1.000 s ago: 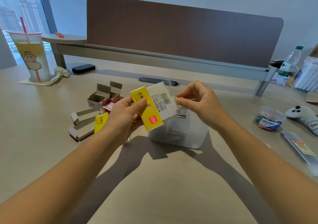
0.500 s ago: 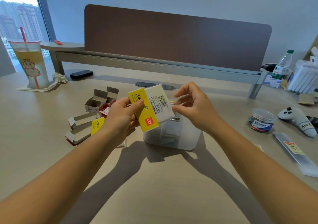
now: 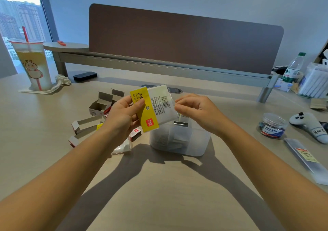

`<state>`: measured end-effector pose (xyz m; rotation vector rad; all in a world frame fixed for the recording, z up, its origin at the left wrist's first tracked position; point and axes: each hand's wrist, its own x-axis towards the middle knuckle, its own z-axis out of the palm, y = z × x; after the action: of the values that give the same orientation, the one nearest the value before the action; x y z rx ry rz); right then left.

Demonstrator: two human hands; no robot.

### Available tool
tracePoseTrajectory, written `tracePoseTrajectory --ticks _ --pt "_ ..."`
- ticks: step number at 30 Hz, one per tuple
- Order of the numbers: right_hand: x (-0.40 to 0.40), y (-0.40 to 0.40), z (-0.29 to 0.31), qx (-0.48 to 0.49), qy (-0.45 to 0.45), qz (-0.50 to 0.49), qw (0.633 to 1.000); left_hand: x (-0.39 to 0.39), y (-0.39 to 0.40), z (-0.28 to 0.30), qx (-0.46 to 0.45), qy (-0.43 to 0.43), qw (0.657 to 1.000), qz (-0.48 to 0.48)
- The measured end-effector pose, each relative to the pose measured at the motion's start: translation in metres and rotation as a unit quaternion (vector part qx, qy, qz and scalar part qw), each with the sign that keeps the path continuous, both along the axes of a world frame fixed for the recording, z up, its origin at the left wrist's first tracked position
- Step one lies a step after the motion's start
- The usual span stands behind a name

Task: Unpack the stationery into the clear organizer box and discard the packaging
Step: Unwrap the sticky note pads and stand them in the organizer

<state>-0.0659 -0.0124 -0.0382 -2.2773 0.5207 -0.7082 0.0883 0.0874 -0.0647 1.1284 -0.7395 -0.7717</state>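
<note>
The left hand (image 3: pixel 124 117) is gripping a wrapped sticky-note pack (image 3: pixel 152 108) by its yellow side, thumb lying across the front and fingers curled behind, while the right hand (image 3: pixel 197 111) is pinching the pack's clear wrapper at its right edge between thumb and fingertips (image 3: pixel 177 106). The pack is being held up, tilted, in the air just above and in front of the clear organizer box (image 3: pixel 179 140).

The pale wooden desk (image 3: pixel 159 195) is carrying everything, and a brown divider panel (image 3: pixel 177 37) is standing along its far edge. At the far left a tall drink cup (image 3: pixel 32 65) with a red straw is sitting on a napkin, with a dark flat object (image 3: pixel 85 76) lying near it. At the far right a water bottle (image 3: pixel 293 67) is standing beside a bundle of white tubes (image 3: pixel 314 83).

The organizer box is sitting on the desk under the right hand, already holding some pale items and a shiny metal piece at its top; what they are is hard to tell. To its left, opened cardboard boxes (image 3: pixel 99 113) are lying scattered, and an empty clear wrapper (image 3: pixel 122 147) is lying flat just beside the box. On the right, a long packaged item (image 3: pixel 305 158) is lying flat, a white game controller (image 3: pixel 308 124) is resting near it, and a small round jar (image 3: pixel 273 126) of clips is standing well apart from the organizer.
</note>
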Motion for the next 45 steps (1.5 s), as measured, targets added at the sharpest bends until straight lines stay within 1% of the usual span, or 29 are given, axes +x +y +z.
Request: tracePoseTrajectory --ticks 3,6,10,12,17,19,21,23,26,30,33,35,38,45 --pt "0.003 0.0 -0.001 0.043 0.009 0.017 0.999 -0.002 -0.001 0.0 -0.004 0.0 1.0 -0.002" --pt "0.006 -0.003 -0.001 0.056 0.013 0.004 0.998 -0.004 -0.003 0.001 -0.016 0.002 1.0 0.002" --pt "0.007 -0.009 0.002 0.121 0.0 0.015 0.992 -0.002 -0.005 0.002 -0.019 -0.015 1.0 0.02" --pt "0.006 -0.012 0.005 0.138 -0.01 0.019 0.99 0.001 -0.006 0.002 -0.019 -0.017 0.999 0.029" --pt "0.001 -0.029 0.015 0.131 -0.059 -0.05 0.988 0.017 -0.004 -0.002 -0.008 -0.005 0.998 0.055" --pt "-0.003 -0.035 0.02 0.102 -0.062 -0.075 0.99 0.022 -0.002 -0.006 -0.002 0.009 0.998 0.061" --pt "-0.006 -0.041 0.024 0.049 -0.034 -0.091 0.994 0.024 -0.001 -0.009 0.002 0.021 0.998 0.065" --pt "-0.009 -0.046 0.027 0.017 -0.003 -0.094 0.995 0.025 0.0 -0.012 0.005 0.028 0.998 0.063" --pt "-0.011 -0.052 0.03 0.011 0.047 -0.091 0.995 0.026 0.0 -0.016 0.008 0.023 0.998 0.059" --pt "-0.005 -0.058 0.029 0.019 0.145 -0.082 0.986 0.028 -0.002 -0.02 0.009 0.027 0.998 0.051" --pt "0.004 -0.064 0.025 -0.012 0.201 -0.084 0.976 0.029 -0.003 -0.022 0.01 0.029 0.998 0.049" --pt "0.009 -0.068 0.024 -0.039 0.205 -0.095 0.973 0.03 -0.002 -0.023 0.008 0.031 0.998 0.049" --pt "0.016 -0.073 0.027 -0.068 0.174 -0.109 0.976 0.031 -0.004 -0.024 0.009 0.033 0.998 0.058" --pt "0.014 -0.073 0.021 -0.113 0.141 -0.086 0.98 0.032 -0.004 -0.026 0.009 0.027 0.998 0.061"
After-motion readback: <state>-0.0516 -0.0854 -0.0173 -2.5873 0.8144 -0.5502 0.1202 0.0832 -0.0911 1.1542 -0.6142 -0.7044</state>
